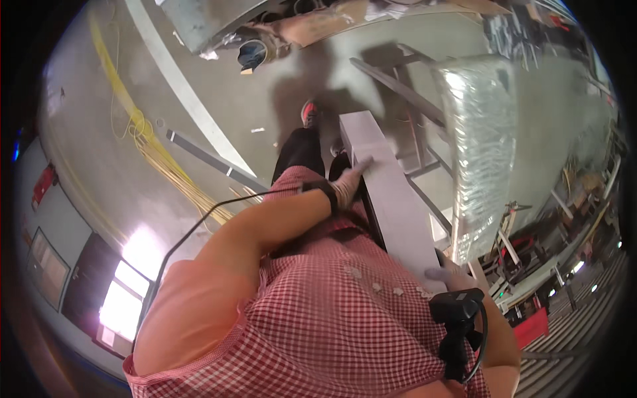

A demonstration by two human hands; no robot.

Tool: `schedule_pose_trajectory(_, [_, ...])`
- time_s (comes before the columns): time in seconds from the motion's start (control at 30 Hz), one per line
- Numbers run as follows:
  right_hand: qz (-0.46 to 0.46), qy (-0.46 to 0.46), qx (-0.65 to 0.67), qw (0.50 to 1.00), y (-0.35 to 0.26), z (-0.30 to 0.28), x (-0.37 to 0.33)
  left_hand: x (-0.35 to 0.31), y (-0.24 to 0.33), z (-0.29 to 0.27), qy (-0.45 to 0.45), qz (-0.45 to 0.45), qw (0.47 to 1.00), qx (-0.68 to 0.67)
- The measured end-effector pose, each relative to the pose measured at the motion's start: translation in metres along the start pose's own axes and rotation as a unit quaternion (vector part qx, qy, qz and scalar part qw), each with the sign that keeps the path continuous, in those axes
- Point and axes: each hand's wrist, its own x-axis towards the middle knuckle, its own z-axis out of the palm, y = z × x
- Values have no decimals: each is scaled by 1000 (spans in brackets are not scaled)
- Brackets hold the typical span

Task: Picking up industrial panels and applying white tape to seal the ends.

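Observation:
A long, pale lilac box [391,199] lies slantwise against the front of my body, its far end out over the floor and its near end by my right side. My left hand [346,188] grips its left edge toward the far end, the fingertips resting on the top face. Near the close end, my right hand [456,274] holds the right side, its thumb over the top. A dark strip shows along the box's left underside. The fingers beneath the box are hidden.
A tall package in shiny clear wrap [481,152] stands close on the right, beside a dark metal frame [405,93]. Yellow strips [159,159] and a grey bar [212,160] lie on the floor to the left. Ahead is a small round bin [253,54].

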Motion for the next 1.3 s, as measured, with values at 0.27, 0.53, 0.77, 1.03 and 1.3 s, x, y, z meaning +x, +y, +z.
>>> schedule_pose_trajectory(0.27, [43,-34,237,970,22,-69,213,49,-74,2,1,-177,980,90])
schedule_pose_trajectory(0.53, [37,14,312,949,66,-46,170,40,-140,11,27,-79,993,82])
schedule_pose_trajectory(0.77, [0,28,293,956,110,-47,209,64,-167,-12,38,-101,990,-86])
schedule_pose_trajectory(1.03, [-78,216,-185,956,223,50,-13,-8,-7,33,-172,172,970,-7])
schedule_pose_trajectory(1.3, [-117,263,-143,947,258,59,-37,-179,-3,134,-489,352,619,504])
